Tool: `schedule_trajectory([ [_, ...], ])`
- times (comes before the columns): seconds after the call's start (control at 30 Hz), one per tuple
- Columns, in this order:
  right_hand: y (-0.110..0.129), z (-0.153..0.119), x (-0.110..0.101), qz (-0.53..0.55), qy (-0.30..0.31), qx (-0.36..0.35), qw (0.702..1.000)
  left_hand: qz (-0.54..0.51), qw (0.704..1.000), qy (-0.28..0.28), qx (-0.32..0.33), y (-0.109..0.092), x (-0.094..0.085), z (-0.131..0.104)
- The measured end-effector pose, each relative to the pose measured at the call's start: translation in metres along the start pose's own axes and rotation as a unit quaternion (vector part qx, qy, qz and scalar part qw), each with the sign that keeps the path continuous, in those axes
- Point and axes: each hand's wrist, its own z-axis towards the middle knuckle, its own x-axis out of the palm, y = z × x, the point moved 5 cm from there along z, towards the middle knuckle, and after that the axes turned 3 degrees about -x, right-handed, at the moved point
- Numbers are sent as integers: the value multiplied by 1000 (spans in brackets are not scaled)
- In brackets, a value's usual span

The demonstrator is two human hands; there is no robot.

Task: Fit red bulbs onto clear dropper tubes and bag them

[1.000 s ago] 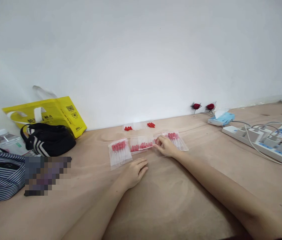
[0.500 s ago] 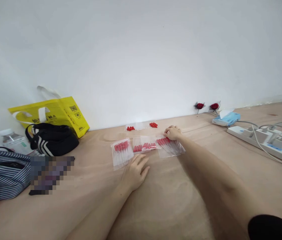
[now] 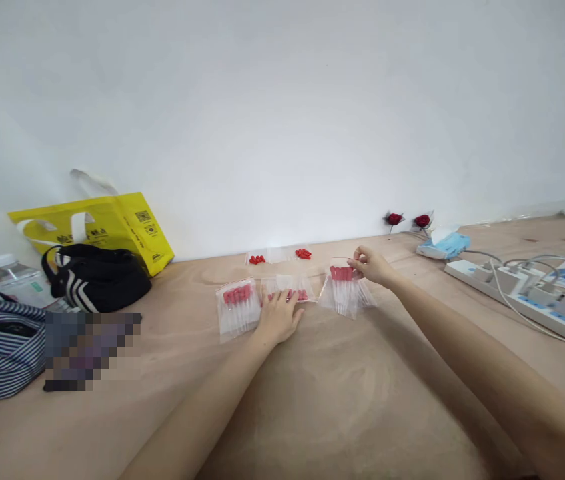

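Observation:
My right hand (image 3: 373,265) pinches the upper right corner of a clear zip bag (image 3: 343,292), which is lifted at its top edge. Inside it, several thin white sticks with red ends stand in a row. Flat on the middle bag (image 3: 307,288) lies my left hand (image 3: 279,321), fingers stretched out and covering part of the small red pieces inside. Left of that hand, a similar bag (image 3: 237,319) holds several red-ended sticks. Farther back, small clear bags hold red pieces (image 3: 257,259) on the left and more red pieces (image 3: 303,254) on the right.
A yellow tote bag (image 3: 112,223), a black pouch (image 3: 107,280), a plastic bottle (image 3: 12,277) and a striped bag (image 3: 2,353) stand at left. Two red roses (image 3: 393,219) lean by the wall. A blue tissue pack (image 3: 445,247) and a power strip (image 3: 522,303) with cables lie right.
My right hand has moved slightly right and raised the top of the right bag, turning its sticks more upright. My left hand has moved forward onto the middle bag.

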Motion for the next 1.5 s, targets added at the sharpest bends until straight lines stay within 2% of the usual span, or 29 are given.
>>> schedule_trajectory([
  [0.13, 13, -16, -25, 90, -38, 3, 995, -27, 1000, -2, 9, -4, 7, 8],
  [0.23, 35, -29, -37, 148, -109, -53, 982, -43, 999, -23, 8, -10, 0, 4],
  [0.3, 52, -39, -34, 125, -154, -114, 973, -57, 998, -40, 9, -14, -6, -4],
  [0.4, 73, -53, -10, 24, -186, -211, 959, -99, 993, -69, 0, -14, -14, -17],
  [0.47, 82, -60, 14, -40, -163, -277, 946, -139, 985, -95, -31, -9, -17, -24],
  [0.53, 85, -66, 36, -80, -113, -330, 934, -175, 975, -121, -68, -2, -19, -30],
  [0.63, 80, -81, 56, -110, -30, -390, 914, -196, 966, -142, -85, 4, -24, -36],
  [0.73, 72, -105, 61, -113, 39, -440, 890, -202, 971, -121, -32, -2, -31, -44],
  [0.8, 68, -121, 60, -110, 81, -463, 876, -206, 974, -86, 43, -11, -34, -49],
  [0.87, 66, -133, 61, -122, 119, -476, 863, -206, 970, -56, 120, -19, -35, -55],
  [0.93, 65, -139, 61, -150, 137, -481, 853, -193, 966, -48, 167, -24, -34, -58],
  [1.13, 62, -138, 49, -241, 109, -478, 838, -98, 957, -84, 261, -35, -34, -57],
  [1.27, 68, -141, 44, -307, 108, -466, 823, -70, 943, -78, 314, -46, -40, -54],
  [1.33, 74, -143, 45, -309, 110, -449, 831, -70, 943, -71, 318, -49, -42, -52],
  [1.5, 83, -141, 56, -262, 100, -373, 885, -84, 939, -67, 327, -51, -41, -49],
])
